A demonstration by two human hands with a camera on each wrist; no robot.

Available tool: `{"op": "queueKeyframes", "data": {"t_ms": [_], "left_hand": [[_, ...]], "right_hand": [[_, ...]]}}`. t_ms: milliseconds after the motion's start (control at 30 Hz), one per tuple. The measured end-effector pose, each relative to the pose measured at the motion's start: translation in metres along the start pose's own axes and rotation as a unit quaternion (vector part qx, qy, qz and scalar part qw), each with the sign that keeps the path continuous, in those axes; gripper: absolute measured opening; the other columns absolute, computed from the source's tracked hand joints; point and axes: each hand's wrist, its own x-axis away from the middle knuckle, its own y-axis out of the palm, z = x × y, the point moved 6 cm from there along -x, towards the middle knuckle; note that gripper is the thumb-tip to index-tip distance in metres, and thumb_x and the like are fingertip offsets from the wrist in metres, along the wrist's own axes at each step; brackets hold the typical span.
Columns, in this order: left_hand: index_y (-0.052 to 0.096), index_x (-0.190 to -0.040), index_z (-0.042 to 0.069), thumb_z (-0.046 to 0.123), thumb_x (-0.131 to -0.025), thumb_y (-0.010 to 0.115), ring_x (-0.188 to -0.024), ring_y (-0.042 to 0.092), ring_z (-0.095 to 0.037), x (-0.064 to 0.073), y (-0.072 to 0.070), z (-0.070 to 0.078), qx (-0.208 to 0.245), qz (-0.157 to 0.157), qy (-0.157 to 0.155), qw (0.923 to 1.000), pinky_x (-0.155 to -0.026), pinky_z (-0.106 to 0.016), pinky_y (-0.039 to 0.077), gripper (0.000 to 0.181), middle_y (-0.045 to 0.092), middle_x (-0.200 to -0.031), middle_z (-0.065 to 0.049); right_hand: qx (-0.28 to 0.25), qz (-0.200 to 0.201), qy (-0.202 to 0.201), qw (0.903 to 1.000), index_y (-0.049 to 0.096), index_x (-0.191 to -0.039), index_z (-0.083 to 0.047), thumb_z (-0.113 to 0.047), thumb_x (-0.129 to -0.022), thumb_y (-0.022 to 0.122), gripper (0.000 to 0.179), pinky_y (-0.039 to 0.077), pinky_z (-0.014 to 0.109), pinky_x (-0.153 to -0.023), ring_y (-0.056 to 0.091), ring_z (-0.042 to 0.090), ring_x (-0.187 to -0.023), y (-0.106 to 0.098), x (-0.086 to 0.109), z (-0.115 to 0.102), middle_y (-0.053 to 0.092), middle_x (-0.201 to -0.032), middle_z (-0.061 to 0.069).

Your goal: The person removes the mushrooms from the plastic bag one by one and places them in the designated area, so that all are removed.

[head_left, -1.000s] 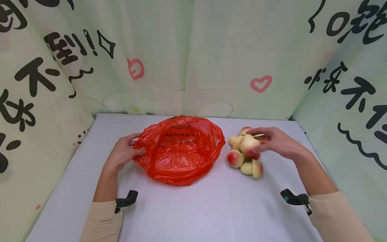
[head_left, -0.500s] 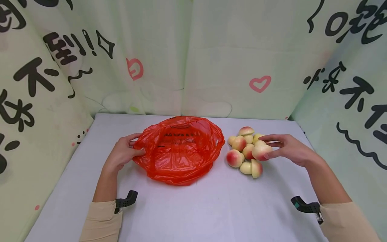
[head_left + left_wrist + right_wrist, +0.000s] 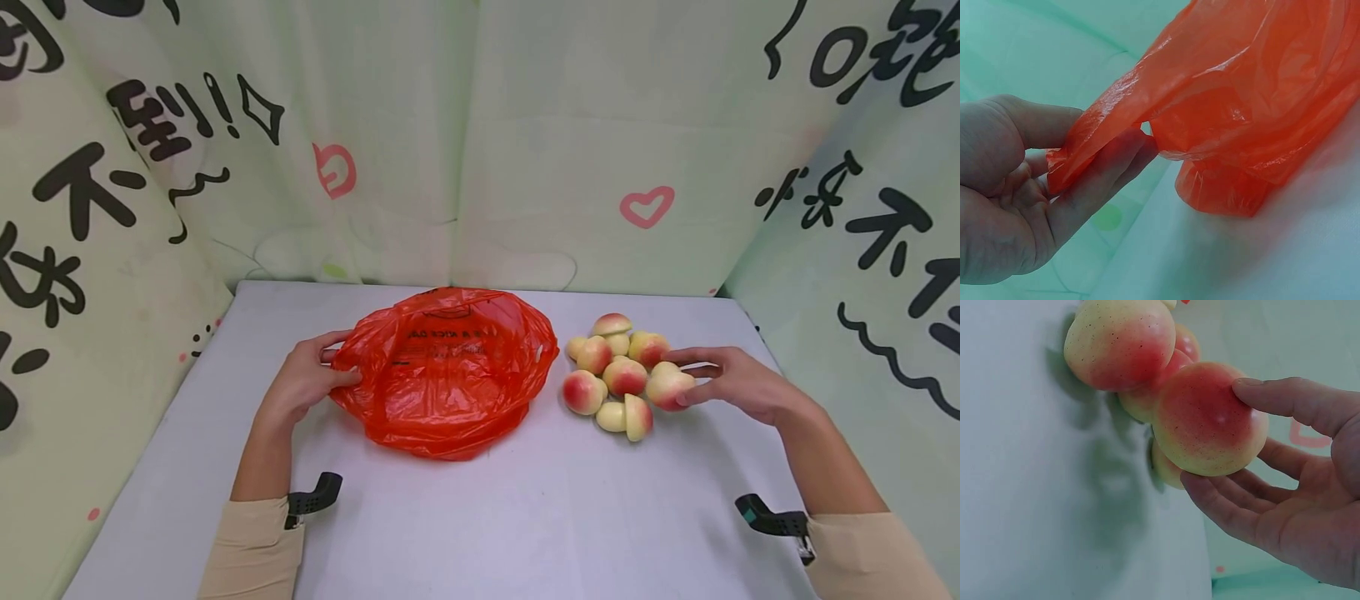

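Note:
A crinkled red plastic bag [image 3: 457, 375] with black print lies spread out on the white table. My left hand [image 3: 303, 375] pinches its left edge; in the left wrist view, the thin plastic [image 3: 1104, 119] passes between thumb and fingers. At the right, my right hand [image 3: 742, 387] holds a mushroom [image 3: 669, 387] with a red-and-yellow cap, thumb on one side and fingertips on the other. Filling much of the right wrist view, the cap of this mushroom [image 3: 1210, 419] faces the camera. Several like it cluster just to its left, including one mushroom [image 3: 624, 377] in the middle.
Between bag and mushrooms runs a narrow strip of white tabletop [image 3: 551, 417]. The nearest mushroom [image 3: 626, 417] lies on its side at the front of the cluster. Pale printed curtains [image 3: 525, 167] enclose the table at the back and both sides.
My right hand has drawn the mushroom rightward and slightly toward me, from on top of the cluster to its right edge. Mushrooms beneath have come into view. Left hand and bag stay put.

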Motion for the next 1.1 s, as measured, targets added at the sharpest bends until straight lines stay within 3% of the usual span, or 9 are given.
{"op": "queueKeyframes", "data": {"t_ms": [500, 767, 1100], "left_hand": [[0.04, -0.161, 0.014, 0.012, -0.092, 0.077, -0.125, 0.061, -0.038, 0.0, 0.0, -0.001, 0.002, 0.003, -0.001, 1.0, -0.091, -0.039, 0.063, 0.078, 0.054, -0.147, -0.024], [0.04, -0.161, 0.013, 0.012, -0.092, 0.077, -0.124, 0.063, -0.039, -0.001, 0.001, -0.002, 0.006, -0.001, 0.0, 1.0, -0.091, -0.039, 0.063, 0.077, 0.054, -0.147, -0.024], [0.04, -0.161, 0.013, 0.012, -0.092, 0.077, -0.126, 0.061, -0.039, -0.001, 0.001, -0.001, 0.002, 0.002, -0.004, 1.0, -0.091, -0.04, 0.063, 0.078, 0.053, -0.148, -0.024]], "right_hand": [[-0.012, -0.011, 0.019, 0.9997, 0.048, -0.151, 0.004, -0.019, -0.091, 0.076, 0.07, 0.051, 0.05, -0.101, 0.055, 0.045, -0.132, 0.007, -0.009, 0.024, 0.048, -0.151, 0.032], [-0.008, -0.002, 0.018, 0.9998, 0.048, -0.15, 0.004, -0.019, -0.091, 0.076, 0.069, 0.051, 0.062, -0.105, 0.05, 0.05, -0.135, 0.012, -0.013, 0.028, 0.047, -0.152, 0.032], [-0.015, 0.007, 0.021, 0.9996, 0.05, -0.149, 0.003, -0.017, -0.093, 0.073, 0.064, 0.051, 0.061, -0.106, 0.048, 0.05, -0.138, 0.014, -0.016, 0.031, 0.048, -0.152, 0.031]]}}
